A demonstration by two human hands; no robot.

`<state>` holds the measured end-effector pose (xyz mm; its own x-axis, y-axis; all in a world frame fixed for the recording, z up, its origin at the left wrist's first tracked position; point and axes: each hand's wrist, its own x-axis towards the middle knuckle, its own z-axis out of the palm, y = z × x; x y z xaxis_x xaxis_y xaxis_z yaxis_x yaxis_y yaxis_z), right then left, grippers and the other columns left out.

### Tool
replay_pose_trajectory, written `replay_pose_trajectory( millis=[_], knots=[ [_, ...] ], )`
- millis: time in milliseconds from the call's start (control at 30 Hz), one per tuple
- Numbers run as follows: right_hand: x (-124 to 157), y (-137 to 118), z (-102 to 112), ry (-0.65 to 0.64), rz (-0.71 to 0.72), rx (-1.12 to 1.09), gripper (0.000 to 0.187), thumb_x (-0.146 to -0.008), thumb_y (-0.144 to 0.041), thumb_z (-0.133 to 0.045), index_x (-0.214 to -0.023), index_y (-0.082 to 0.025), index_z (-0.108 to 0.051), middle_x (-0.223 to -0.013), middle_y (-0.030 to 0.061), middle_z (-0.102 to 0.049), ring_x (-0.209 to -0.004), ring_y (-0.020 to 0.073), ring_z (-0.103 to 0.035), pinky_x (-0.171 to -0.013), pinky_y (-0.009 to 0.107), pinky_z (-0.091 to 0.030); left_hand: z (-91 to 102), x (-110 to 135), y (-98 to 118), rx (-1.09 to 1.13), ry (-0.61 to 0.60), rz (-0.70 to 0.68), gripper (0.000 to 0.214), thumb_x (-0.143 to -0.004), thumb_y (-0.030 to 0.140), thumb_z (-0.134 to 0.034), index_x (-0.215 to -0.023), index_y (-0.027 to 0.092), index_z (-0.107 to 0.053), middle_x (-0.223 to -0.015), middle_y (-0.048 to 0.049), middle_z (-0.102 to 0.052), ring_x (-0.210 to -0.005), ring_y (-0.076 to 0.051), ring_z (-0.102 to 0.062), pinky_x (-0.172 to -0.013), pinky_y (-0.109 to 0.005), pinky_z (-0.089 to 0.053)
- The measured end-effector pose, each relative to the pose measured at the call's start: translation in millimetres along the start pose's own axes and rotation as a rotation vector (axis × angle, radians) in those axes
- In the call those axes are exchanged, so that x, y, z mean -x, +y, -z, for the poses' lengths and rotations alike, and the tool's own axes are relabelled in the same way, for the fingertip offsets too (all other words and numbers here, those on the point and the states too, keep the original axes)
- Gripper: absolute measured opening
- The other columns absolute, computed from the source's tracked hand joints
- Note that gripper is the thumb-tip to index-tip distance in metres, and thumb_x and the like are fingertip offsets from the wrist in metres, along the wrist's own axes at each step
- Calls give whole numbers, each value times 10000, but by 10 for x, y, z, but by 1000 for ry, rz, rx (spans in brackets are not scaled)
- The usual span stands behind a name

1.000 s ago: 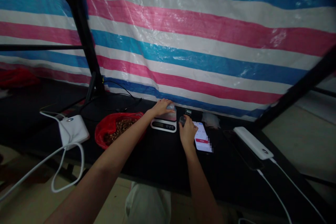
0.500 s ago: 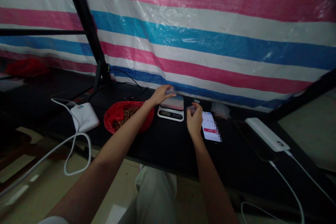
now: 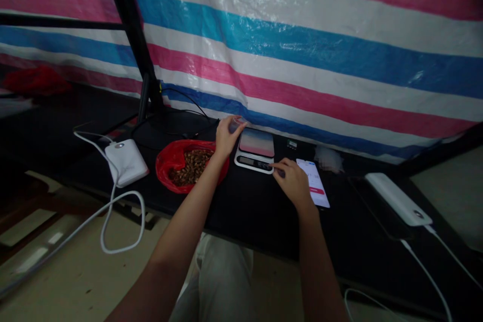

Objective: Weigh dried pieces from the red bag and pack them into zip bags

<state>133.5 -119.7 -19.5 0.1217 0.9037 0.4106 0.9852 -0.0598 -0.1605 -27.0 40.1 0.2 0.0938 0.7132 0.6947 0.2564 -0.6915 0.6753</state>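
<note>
My left hand [image 3: 225, 137] is closed round a small clear container [image 3: 236, 123], held at the left edge of the digital kitchen scale [image 3: 255, 149], above the red bag of brown nuts [image 3: 188, 165]. My right hand [image 3: 292, 181] lies beside the scale's front right corner, with a fingertip touching the display panel. Its fingers are partly curled and may hold a small item that I cannot make out. A lit phone [image 3: 315, 182] lies just right of that hand.
All of it sits on a black table [image 3: 241, 206] against a striped pink, blue and white tarp [image 3: 302, 35]. A white power bank [image 3: 126, 162] with a looping cable lies at the left, another white power bank [image 3: 398, 206] at the right. A black pole [image 3: 130, 35] stands behind.
My left hand has lifted the small container off the scale pan and moved it left. My right hand has come down to the scale's front corner. The view tilted downward.
</note>
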Motion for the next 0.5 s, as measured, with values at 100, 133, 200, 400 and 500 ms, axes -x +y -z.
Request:
replay_pose_trajectory(
  millis=[100, 133, 200, 400, 500],
  knots=[
    [-3, 8, -24, -40, 24, 63, 223, -771, -188, -478, -878, -249, -664, -818, 13, -575, -783, 151, -505, -662, 259, -342, -32, 28, -71, -29, 0, 3, 316, -771, 432, -523, -961, 181, -562, -956, -48, -608, -927, -173, -536, -841, -283, -393],
    [-6, 7, -31, -45, 30, 76, 223, -775, -191, -479, -883, -252, -664, -817, 12, -573, -781, 151, -502, -665, 262, -341, -46, 37, -88, -36, -6, 2, 320, -769, 434, -526, -961, 180, -560, -956, -49, -607, -927, -173, -533, -839, -282, -393],
    [-10, -1, -40, -47, 39, 97, 230, -781, -193, -475, -902, -256, -661, -816, 10, -567, -778, 151, -497, -665, 266, -337, -67, 48, -105, -53, -28, -6, 327, -767, 439, -526, -963, 179, -557, -960, -52, -603, -932, -175, -528, -841, -282, -392],
    [-9, -47, -53, -50, 67, 163, 277, -777, -176, -477, -992, -251, -635, -829, 21, -557, -770, 152, -487, -654, 275, -311, -96, 44, -69, -47, -16, 32, 329, -781, 437, -507, -995, 189, -544, -968, -52, -598, -936, -182, -523, -839, -294, -391],
    [-9, -68, -53, -51, 84, 203, 264, -777, -184, -481, -979, -249, -638, -834, 26, -559, -775, 160, -482, -665, 294, -283, -110, 46, -57, -14, 15, 78, 320, -792, 436, -491, -998, 196, -539, -953, -46, -600, -919, -182, -531, -826, -298, -398]
  ],
)
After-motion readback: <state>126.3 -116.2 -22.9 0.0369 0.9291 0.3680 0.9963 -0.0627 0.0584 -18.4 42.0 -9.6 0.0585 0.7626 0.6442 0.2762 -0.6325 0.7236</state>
